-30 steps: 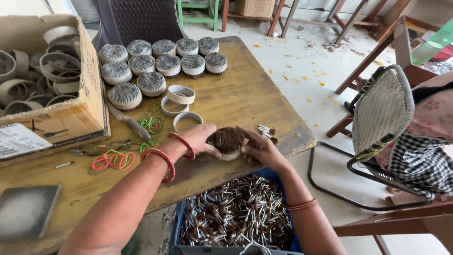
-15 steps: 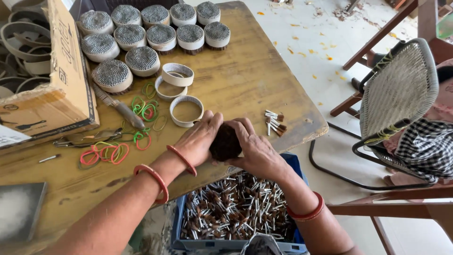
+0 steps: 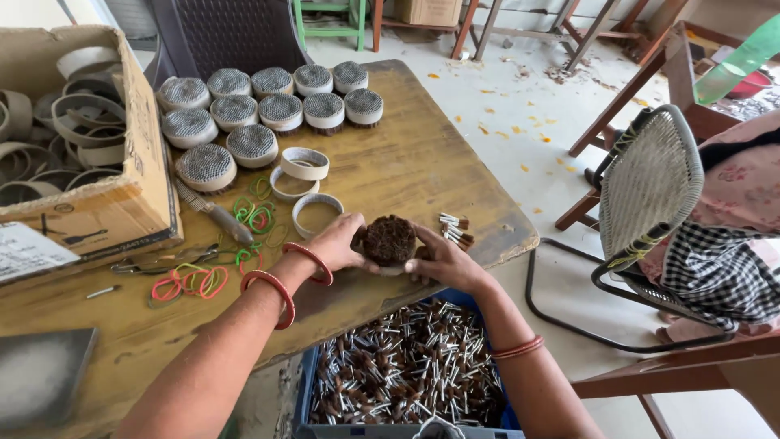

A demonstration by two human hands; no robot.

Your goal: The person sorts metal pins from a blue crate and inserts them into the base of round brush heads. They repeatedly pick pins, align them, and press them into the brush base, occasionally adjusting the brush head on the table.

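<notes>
A small home workshop: worn wooden table (image 3: 422, 175), carton of rings (image 3: 81, 162), crate of sticks (image 3: 406, 374).

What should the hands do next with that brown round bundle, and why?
Probably slip a rubber band around it. Both the left hand and the right hand squeeze the brown round bundle at the table edge, nothing binds it that I can see, and loose bands lie just left.
</notes>
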